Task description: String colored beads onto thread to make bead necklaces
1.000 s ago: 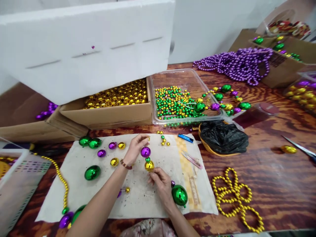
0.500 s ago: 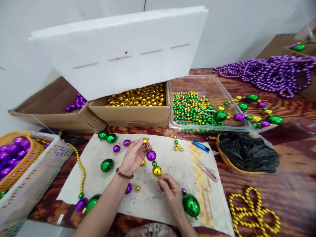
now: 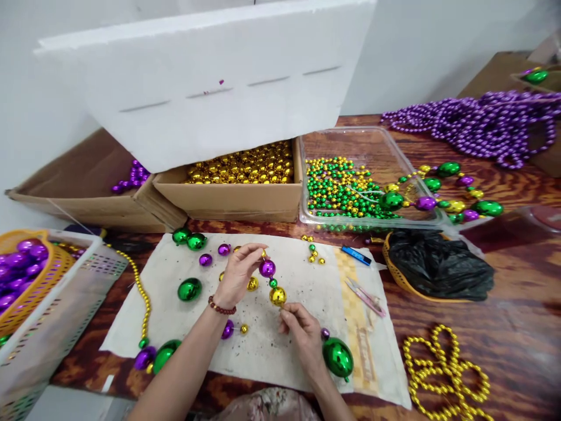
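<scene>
Between my hands a short string of beads hangs above the pale cloth (image 3: 263, 356): a small gold bead at the top, then a purple bead (image 3: 267, 269), a small green bead (image 3: 273, 283) and a larger gold bead (image 3: 277, 296). My left hand (image 3: 239, 275) pinches the small gold bead at the upper end. Thumb and fingers of my right hand (image 3: 301, 330) are closed at the lower end, just under the larger gold bead. Loose purple, gold and green beads lie around, including a big green bead (image 3: 337, 357) beside my right wrist.
Behind the cloth stand a box of gold beads (image 3: 228, 202) and a clear tray (image 3: 372, 223) of small beads. Small pliers (image 3: 366, 297) and a blue cutter (image 3: 356, 255) lie at right, near a basket lined with black plastic (image 3: 438, 269). A purple bead basket (image 3: 26, 292) stands left.
My left hand has brought the small gold bead down against the purple bead, closing the gap of bare string between them. My right hand keeps its hold at the lower end.
</scene>
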Motion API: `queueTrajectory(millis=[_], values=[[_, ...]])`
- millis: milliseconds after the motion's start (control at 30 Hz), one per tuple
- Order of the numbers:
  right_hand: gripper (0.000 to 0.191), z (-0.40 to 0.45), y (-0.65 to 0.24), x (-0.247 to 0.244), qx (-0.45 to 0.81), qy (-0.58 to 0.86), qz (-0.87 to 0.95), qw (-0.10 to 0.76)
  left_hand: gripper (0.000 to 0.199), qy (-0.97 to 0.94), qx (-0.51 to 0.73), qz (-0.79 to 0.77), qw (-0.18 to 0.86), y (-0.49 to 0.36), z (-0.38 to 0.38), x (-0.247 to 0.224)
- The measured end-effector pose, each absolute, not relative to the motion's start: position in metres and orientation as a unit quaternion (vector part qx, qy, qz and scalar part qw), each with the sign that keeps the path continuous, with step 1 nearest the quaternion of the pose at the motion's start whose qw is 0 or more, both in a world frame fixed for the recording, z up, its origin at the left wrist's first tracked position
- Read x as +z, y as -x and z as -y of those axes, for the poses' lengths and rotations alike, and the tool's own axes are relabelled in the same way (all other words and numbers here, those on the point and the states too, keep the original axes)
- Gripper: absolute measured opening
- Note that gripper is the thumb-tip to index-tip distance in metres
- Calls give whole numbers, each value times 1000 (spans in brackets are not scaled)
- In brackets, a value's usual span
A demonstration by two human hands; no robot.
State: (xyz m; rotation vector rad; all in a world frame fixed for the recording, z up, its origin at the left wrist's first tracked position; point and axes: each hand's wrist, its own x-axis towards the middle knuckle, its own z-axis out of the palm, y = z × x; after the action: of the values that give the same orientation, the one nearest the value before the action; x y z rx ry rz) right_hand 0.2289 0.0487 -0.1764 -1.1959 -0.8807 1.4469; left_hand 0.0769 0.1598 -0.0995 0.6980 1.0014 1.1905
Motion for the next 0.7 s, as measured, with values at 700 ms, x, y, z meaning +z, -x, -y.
queueTrajectory(millis=[700], values=[[27,-127,-303,-95,521,507,407,553,37,-548,327,-372,674,-150,-157,-95]])
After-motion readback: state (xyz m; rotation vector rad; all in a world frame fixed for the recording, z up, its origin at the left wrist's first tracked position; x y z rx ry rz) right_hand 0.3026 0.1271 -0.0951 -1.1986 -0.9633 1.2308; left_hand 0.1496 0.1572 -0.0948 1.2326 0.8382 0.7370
